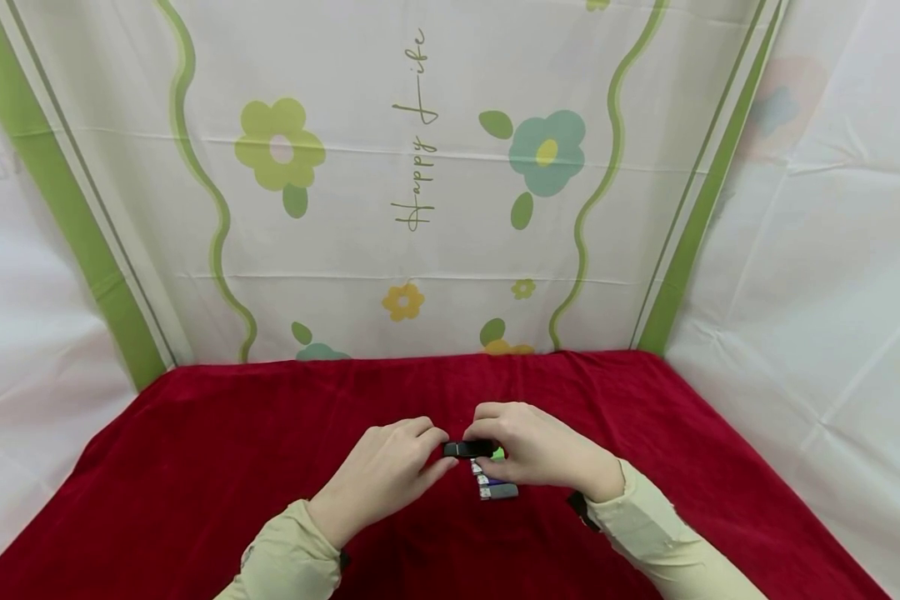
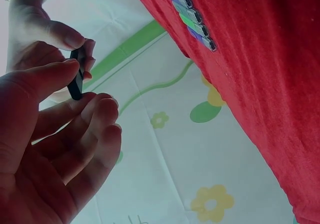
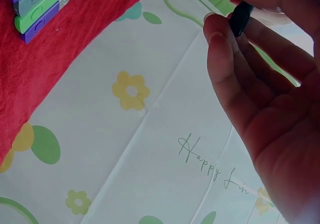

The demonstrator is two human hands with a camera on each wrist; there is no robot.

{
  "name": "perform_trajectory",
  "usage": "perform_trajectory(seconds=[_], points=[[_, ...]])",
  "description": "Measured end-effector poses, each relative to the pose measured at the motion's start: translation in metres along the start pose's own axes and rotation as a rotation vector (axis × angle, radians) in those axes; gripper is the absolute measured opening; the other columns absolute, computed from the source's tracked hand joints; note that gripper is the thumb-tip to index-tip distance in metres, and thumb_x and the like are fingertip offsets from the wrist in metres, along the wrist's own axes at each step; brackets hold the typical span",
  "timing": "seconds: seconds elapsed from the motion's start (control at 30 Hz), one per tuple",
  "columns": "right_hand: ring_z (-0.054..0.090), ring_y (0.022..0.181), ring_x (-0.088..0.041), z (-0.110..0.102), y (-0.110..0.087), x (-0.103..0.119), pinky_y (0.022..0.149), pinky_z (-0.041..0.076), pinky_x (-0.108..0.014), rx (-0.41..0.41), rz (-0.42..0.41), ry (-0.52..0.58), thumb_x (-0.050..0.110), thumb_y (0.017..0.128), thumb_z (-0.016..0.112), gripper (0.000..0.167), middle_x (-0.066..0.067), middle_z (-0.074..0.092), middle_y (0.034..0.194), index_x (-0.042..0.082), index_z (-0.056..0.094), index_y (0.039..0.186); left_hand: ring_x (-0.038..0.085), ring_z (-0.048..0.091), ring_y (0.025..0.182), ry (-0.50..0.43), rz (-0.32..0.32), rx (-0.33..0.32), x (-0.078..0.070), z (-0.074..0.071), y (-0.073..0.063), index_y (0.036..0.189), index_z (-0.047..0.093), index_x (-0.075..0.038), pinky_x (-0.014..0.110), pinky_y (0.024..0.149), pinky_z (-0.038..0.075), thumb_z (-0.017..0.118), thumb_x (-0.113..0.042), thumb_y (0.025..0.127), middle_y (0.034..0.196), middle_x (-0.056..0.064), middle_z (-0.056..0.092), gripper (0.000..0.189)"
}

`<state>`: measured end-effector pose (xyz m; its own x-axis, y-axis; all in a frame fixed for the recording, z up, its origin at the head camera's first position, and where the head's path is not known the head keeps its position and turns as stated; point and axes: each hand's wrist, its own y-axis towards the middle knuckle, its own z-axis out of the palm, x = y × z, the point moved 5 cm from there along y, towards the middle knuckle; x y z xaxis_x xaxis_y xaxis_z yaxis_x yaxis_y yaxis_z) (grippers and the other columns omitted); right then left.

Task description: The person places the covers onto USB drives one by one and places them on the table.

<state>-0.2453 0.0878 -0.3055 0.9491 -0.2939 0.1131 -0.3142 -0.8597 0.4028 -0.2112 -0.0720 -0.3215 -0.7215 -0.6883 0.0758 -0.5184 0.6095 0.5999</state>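
Observation:
Both hands hold a small black USB stick (image 1: 466, 450) between them, above the red cloth. My left hand (image 1: 393, 467) pinches one end between thumb and fingertips; the left wrist view shows the thumb lying on the stick's (image 2: 77, 78) side. From the other side, my right hand (image 1: 543, 448) pinches the opposite end, its fingers hiding much of it. A pale line crosses the black body near the left hand. Below the right hand lies a row of coloured USB sticks (image 3: 37, 6), purple, grey and green, their metal plugs all facing one way.
A wrinkled red cloth (image 1: 217, 467) covers the table. White fabric walls (image 1: 345, 200) printed with flowers and green bands rise at the back and both sides. Dark straps show at both cuffs.

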Motion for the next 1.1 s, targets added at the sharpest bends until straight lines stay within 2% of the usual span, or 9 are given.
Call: perform_trajectory(seconds=[0.63,1.1], points=[[0.043,0.066,0.0,-0.0032,0.0004,0.0002,0.059,0.037,-0.011,0.0,-0.003,0.035,0.002,0.077,0.075,0.021,0.008,0.053,0.081,0.011,0.071,0.096,0.004,0.047,0.059,-0.009,0.016,0.039,-0.0017,0.0001,0.0002,0.095,0.072,-0.01,0.016,0.05,0.043,0.081,-0.024,0.083,0.078,-0.005,0.056,0.02],[0.044,0.068,0.0,-0.002,0.0004,-0.0002,0.06,0.038,-0.01,-0.002,-0.012,0.058,0.001,0.078,0.076,0.021,0.007,0.054,0.081,0.011,0.071,0.095,0.005,0.046,0.059,-0.009,0.03,0.031,-0.0024,-0.0009,0.0,0.094,0.072,-0.009,0.015,0.049,0.041,0.081,-0.023,0.083,0.078,-0.005,0.057,0.02]])
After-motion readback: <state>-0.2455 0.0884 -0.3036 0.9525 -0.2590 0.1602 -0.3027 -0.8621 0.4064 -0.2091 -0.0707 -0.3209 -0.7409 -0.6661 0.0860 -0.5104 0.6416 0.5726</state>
